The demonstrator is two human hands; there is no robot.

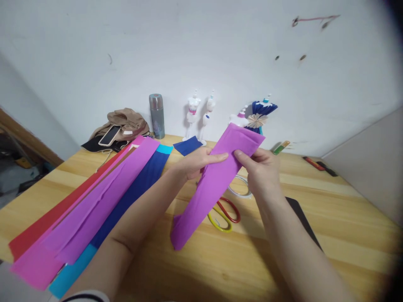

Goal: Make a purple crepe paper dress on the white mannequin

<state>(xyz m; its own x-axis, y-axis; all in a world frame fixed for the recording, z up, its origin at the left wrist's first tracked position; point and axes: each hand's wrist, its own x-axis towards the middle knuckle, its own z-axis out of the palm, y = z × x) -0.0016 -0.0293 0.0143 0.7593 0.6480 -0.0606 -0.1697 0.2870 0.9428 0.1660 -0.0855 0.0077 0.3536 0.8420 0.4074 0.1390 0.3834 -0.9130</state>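
Note:
A long strip of purple crepe paper (217,176) is held up over the table, its lower end hanging down to the left. My left hand (201,161) is closed on its left edge, thumb lying flat on the front. On the right edge, my right hand (260,167) pinches the paper near its folded top, fingers hidden behind. Below the paper lie scissors with red and yellow handles (220,222). A white-handled loop (239,193), perhaps another pair of scissors, shows partly behind the paper.
Long paper strips in red, pink, purple and blue (126,205) lie at left. Behind stand a thermos (156,115), small white dress forms (192,111) and a form in blue paper (264,108). A phone (110,135) rests on brown cloth (127,121). A dark flat object (300,218) lies right.

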